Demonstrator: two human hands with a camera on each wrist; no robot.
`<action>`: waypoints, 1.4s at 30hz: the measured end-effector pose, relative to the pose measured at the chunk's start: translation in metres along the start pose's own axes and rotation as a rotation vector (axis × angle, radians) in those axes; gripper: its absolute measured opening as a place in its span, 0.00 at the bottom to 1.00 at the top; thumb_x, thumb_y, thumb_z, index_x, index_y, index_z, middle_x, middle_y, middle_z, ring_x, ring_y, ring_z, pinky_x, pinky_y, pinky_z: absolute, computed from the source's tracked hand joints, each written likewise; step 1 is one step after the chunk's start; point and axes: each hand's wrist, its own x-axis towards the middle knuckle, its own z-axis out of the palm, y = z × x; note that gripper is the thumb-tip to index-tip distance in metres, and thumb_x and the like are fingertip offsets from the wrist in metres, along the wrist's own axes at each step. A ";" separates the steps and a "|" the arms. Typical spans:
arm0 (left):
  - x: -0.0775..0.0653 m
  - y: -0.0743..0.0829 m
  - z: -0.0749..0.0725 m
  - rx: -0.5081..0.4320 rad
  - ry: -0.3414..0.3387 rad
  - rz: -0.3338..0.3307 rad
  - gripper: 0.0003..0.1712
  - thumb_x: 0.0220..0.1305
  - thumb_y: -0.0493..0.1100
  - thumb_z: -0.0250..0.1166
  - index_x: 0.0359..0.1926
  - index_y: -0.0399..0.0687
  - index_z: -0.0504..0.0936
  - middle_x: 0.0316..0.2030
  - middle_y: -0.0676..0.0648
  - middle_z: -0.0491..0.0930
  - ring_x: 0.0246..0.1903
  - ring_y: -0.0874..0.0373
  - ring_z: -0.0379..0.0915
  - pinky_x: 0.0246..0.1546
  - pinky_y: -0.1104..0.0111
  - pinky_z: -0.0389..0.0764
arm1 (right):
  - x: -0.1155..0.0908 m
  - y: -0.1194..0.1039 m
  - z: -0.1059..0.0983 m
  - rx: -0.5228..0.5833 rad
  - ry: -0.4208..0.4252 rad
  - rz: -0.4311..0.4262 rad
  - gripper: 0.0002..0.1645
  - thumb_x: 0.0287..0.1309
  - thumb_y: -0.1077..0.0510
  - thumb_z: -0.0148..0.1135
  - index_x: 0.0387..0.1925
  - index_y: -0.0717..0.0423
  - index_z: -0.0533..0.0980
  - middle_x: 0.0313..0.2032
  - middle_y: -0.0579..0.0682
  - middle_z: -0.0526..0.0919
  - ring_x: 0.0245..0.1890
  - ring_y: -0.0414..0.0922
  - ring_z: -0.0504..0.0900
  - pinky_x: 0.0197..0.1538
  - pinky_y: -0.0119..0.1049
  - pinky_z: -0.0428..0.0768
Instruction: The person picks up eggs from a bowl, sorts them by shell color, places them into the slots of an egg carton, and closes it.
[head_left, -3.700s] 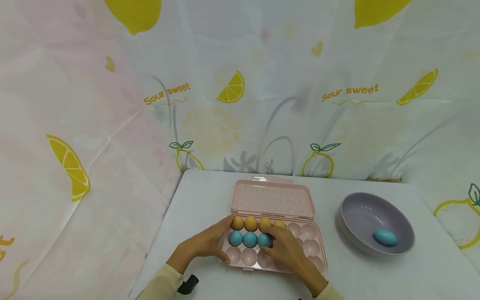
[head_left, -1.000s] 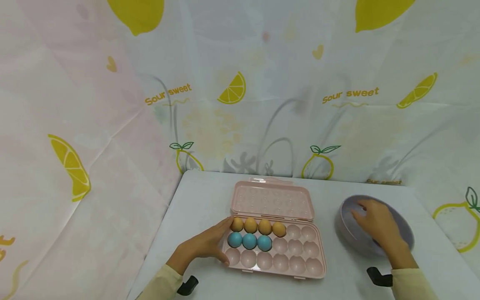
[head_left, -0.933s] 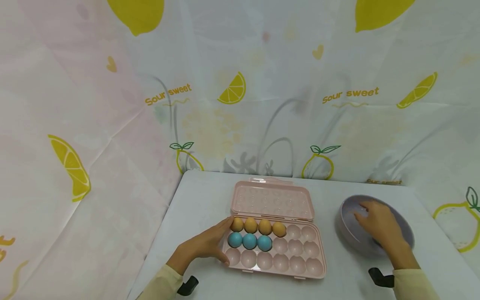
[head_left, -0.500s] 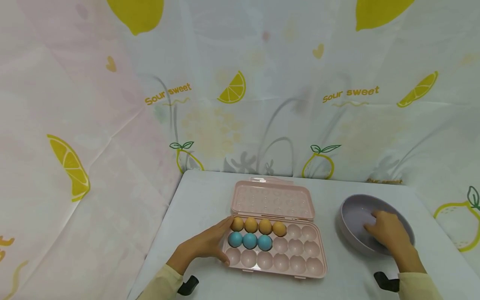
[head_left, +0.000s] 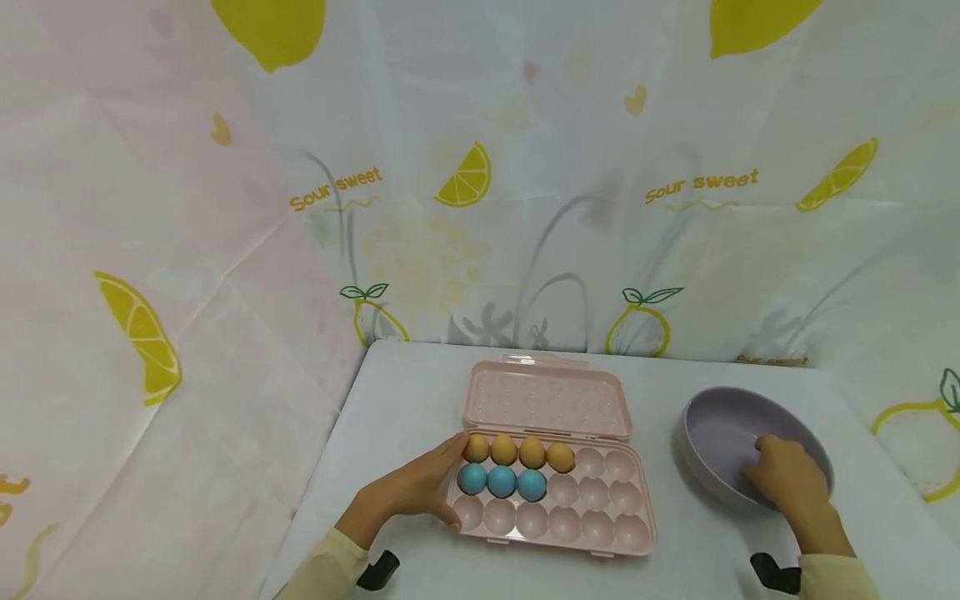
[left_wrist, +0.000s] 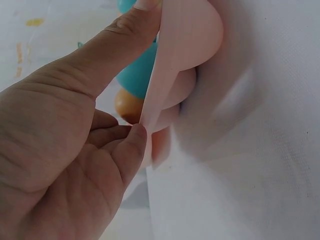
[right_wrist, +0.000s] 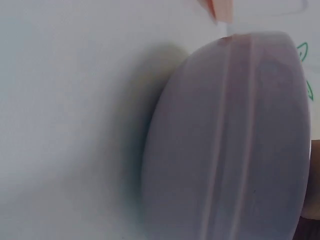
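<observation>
My left hand [head_left: 416,485] grips the left edge of an open pink egg box [head_left: 501,540]. In the left wrist view its thumb and fingertips lie on the box's side rim. Several yellow eggs [head_left: 503,450] fill part of the back row, and three blue eggs [head_left: 501,481] sit in the middle row. My right hand [head_left: 787,479] reaches down into a grey-purple bowl [head_left: 716,429], its fingertips out of sight. The blue egg seen earlier in the bowl is hidden behind that hand. In the right wrist view the bowl's outer wall covers most of the fingers.
The box's lid [head_left: 551,400] lies folded back behind the eggs. A white table [head_left: 397,392] bears everything, with a lemon-print cloth [head_left: 525,250] hanging behind it. Bare sockets [head_left: 597,527] show at the front and right of the box.
My right hand has left the egg box for the bowl and has sunk lower and rightward inside it, over where the blue egg lay. The left hand has stayed in place.
</observation>
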 end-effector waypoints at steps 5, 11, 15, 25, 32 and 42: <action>0.001 0.001 0.001 0.009 -0.002 -0.005 0.75 0.38 0.58 0.81 0.76 0.37 0.42 0.76 0.41 0.45 0.73 0.48 0.44 0.69 0.51 0.55 | -0.003 0.007 0.003 0.028 -0.014 0.005 0.13 0.47 0.62 0.61 0.30 0.71 0.74 0.25 0.66 0.76 0.24 0.57 0.75 0.24 0.53 0.73; 0.002 0.000 0.001 0.021 -0.002 0.007 0.76 0.37 0.57 0.81 0.76 0.37 0.41 0.76 0.41 0.45 0.73 0.49 0.44 0.70 0.52 0.55 | -0.007 0.010 0.008 0.055 -0.050 0.007 0.20 0.48 0.57 0.68 0.33 0.72 0.74 0.26 0.65 0.77 0.27 0.57 0.77 0.26 0.55 0.75; 0.002 0.001 0.001 0.011 -0.010 -0.002 0.75 0.38 0.56 0.81 0.76 0.37 0.42 0.76 0.41 0.44 0.73 0.49 0.44 0.70 0.52 0.54 | -0.007 0.008 0.009 0.065 -0.052 0.032 0.19 0.49 0.57 0.66 0.33 0.72 0.74 0.25 0.64 0.76 0.26 0.56 0.76 0.25 0.54 0.74; 0.004 0.000 0.001 0.019 -0.007 -0.004 0.78 0.35 0.57 0.82 0.77 0.42 0.39 0.76 0.44 0.44 0.73 0.52 0.44 0.70 0.56 0.55 | -0.010 0.004 0.010 0.085 -0.030 0.046 0.14 0.46 0.60 0.58 0.16 0.55 0.62 0.18 0.50 0.64 0.22 0.50 0.66 0.23 0.42 0.65; 0.003 0.001 -0.001 0.027 -0.008 0.004 0.77 0.36 0.57 0.81 0.76 0.38 0.41 0.76 0.41 0.44 0.73 0.49 0.44 0.70 0.53 0.55 | -0.012 0.001 0.006 0.081 -0.039 0.073 0.12 0.47 0.56 0.62 0.19 0.56 0.69 0.20 0.52 0.70 0.23 0.51 0.69 0.21 0.43 0.67; 0.002 0.002 0.000 0.018 -0.016 -0.017 0.75 0.38 0.56 0.81 0.76 0.37 0.42 0.76 0.41 0.44 0.74 0.49 0.42 0.70 0.53 0.53 | -0.011 -0.006 0.004 0.068 0.109 0.012 0.14 0.47 0.63 0.59 0.35 0.70 0.78 0.24 0.61 0.76 0.22 0.54 0.71 0.21 0.51 0.70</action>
